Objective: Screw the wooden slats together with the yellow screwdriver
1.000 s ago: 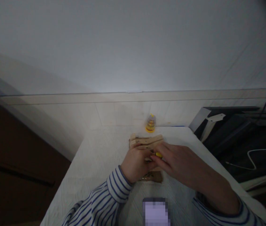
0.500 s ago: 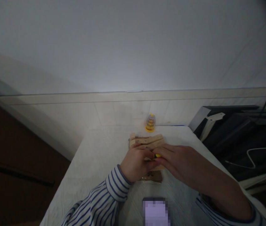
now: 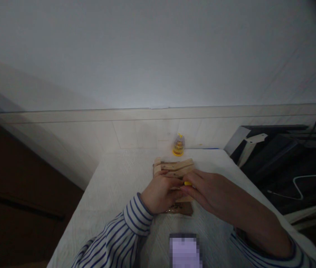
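Just above the table, my right hand (image 3: 206, 186) pinches the yellow handle of a small screwdriver (image 3: 187, 183) between thumb and fingers. Its tip is hidden. My left hand (image 3: 162, 191) is closed over pale wooden slats (image 3: 178, 168), its fingertips close beside the yellow handle. The slats look joined into a flat piece, partly covered by both hands. Under the near side of the hands lies a brown, shiny packet or sheet (image 3: 182, 209) with dark print. Beyond the slats stands a small container (image 3: 178, 146) with a yellow base and a clear conical lid.
A white cloth covers the table (image 3: 118, 178), which meets the wall (image 3: 141, 134) at the back. At the front edge lies a phone (image 3: 185, 251) with a blurred screen. Dark panels and a white cable (image 3: 296, 186) are at the right, brown furniture (image 3: 21, 178) at the left.
My right fingers have shifted slightly and bent more around the yellow handle. My left hand has moved very slightly to the left. The slats and container stay in place.
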Demonstrator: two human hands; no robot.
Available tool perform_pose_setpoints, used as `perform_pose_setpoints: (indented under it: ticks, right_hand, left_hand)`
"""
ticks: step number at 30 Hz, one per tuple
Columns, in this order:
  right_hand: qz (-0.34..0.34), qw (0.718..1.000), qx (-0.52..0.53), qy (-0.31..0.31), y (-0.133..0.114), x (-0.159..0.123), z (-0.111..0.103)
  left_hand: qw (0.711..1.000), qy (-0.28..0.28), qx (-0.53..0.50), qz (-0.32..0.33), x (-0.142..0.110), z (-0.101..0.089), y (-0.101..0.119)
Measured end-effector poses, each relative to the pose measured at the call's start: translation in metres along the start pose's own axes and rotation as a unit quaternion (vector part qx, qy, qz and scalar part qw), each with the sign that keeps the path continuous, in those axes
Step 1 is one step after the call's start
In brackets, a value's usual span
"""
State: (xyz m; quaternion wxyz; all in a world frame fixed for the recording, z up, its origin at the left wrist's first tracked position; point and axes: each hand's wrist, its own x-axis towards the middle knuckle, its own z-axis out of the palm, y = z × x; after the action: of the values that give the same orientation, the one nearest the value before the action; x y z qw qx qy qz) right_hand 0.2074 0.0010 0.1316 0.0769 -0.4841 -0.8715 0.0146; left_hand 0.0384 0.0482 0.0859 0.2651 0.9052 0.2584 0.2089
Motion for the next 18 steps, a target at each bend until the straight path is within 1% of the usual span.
perform_pose_setpoints:
  ticks: [5, 9, 14, 18]
  right_hand:
    - [0.022, 1.0, -0.005, -0.019, -0.0029, 0.0014, -0.0008]
    - [0.031, 0.999, -0.007, -0.021, -0.0043, 0.0019, -0.0009]
    - [0.026, 1.0, -0.007, -0.005, -0.0042, 0.0008, -0.0003]
    - [0.036, 0.999, -0.001, 0.008, -0.005, 0.0014, 0.0002]
  left_hand:
    - [1.0, 0.005, -0.001, 0.012, -0.0003, 0.0011, -0.0025]
    - [1.0, 0.013, 0.011, -0.006, 0.0, 0.0022, -0.0017]
    - [0.997, 0.057, 0.033, -0.028, 0.0014, 0.0063, 0.0026]
    - [0.995, 0.074, 0.038, -0.046, 0.0026, 0.0084, 0.0033]
